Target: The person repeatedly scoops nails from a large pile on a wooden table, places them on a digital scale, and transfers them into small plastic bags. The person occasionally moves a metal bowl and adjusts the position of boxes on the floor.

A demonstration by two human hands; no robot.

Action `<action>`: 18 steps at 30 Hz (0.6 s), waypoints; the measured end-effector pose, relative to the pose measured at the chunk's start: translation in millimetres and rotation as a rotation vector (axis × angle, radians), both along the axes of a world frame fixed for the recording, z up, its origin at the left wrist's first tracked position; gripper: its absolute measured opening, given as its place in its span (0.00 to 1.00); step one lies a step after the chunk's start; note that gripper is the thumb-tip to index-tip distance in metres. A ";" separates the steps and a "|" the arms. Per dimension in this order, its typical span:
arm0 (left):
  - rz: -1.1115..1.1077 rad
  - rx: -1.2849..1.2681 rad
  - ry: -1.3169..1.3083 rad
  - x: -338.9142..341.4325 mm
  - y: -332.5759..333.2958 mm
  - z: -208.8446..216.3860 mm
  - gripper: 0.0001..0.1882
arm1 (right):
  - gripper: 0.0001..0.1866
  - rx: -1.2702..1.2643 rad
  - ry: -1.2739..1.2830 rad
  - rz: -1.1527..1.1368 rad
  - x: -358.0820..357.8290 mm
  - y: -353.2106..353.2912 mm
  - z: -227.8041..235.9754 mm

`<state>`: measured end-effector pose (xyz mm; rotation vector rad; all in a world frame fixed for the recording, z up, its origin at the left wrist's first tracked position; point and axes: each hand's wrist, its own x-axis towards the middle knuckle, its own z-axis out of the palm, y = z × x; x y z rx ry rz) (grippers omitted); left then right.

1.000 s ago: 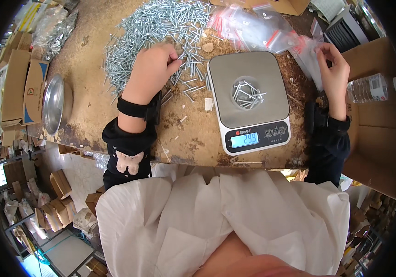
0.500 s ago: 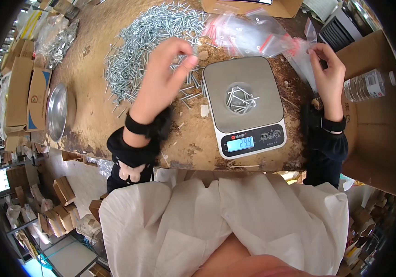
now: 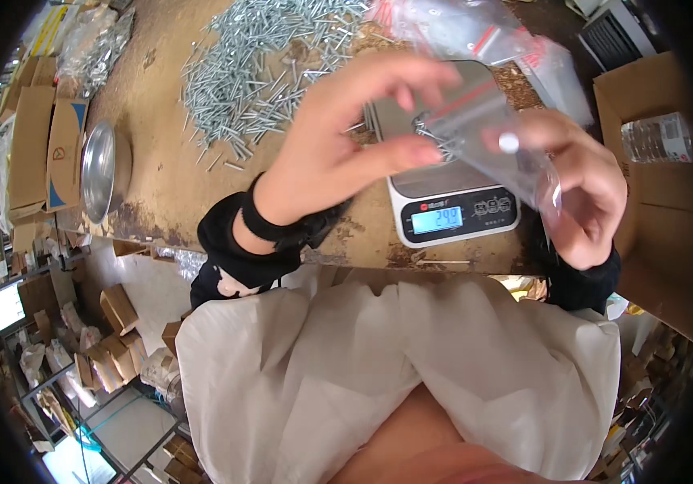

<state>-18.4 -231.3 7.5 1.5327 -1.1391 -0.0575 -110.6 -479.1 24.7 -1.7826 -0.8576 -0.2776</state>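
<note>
My right hand (image 3: pixel 584 173) grips a clear zip bag (image 3: pixel 496 133) with a red strip along its mouth and a white dot on it. The bag hangs slanted over the digital scale (image 3: pixel 459 222), its mouth toward my left hand (image 3: pixel 346 141). That hand is open, thumb and fingers spread on either side of the bag's mouth and apart from it, as far as I can tell. On the scale's steel pan (image 3: pixel 395 121) lie several silver nails (image 3: pixel 445 150), partly hidden by my left hand and the bag. The scale's display is lit blue.
A large heap of nails (image 3: pixel 241 81) spreads over the worn wooden table (image 3: pixel 161 121). More zip bags (image 3: pixel 451 28) lie behind the scale. A steel bowl (image 3: pixel 102 173) stands at the left edge. At right, an open cardboard box (image 3: pixel 661 234) holds a plastic bottle (image 3: pixel 657 139).
My right hand has brought a zip bag from the pile toward me, over the scale. My left hand has moved right, from the nail heap to the bag's mouth, and its fingers have spread.
</note>
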 end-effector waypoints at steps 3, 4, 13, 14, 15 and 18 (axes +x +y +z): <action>-0.089 0.071 -0.082 -7.5 4.0 1.5 0.09 | 0.05 0.084 0.098 0.060 -6.0 5.2 -4.7; -0.049 0.011 -0.058 -10.6 -0.2 0.9 0.04 | 0.05 0.134 0.157 0.040 -7.8 8.0 -6.8; -0.092 0.135 0.067 -18.7 2.8 3.4 0.11 | 0.25 0.086 -0.101 -0.236 -4.1 12.0 -10.0; -0.101 0.093 0.044 -20.3 1.8 -3.1 0.11 | 0.27 0.002 -0.206 -0.172 0.8 8.8 -7.9; -0.115 0.140 0.101 -23.8 0.4 0.6 0.12 | 0.26 -0.161 -0.287 -0.077 2.7 6.1 2.3; -0.194 0.170 0.134 -28.4 -1.8 -2.7 0.12 | 0.19 -0.405 -0.348 -0.146 -6.3 22.1 4.8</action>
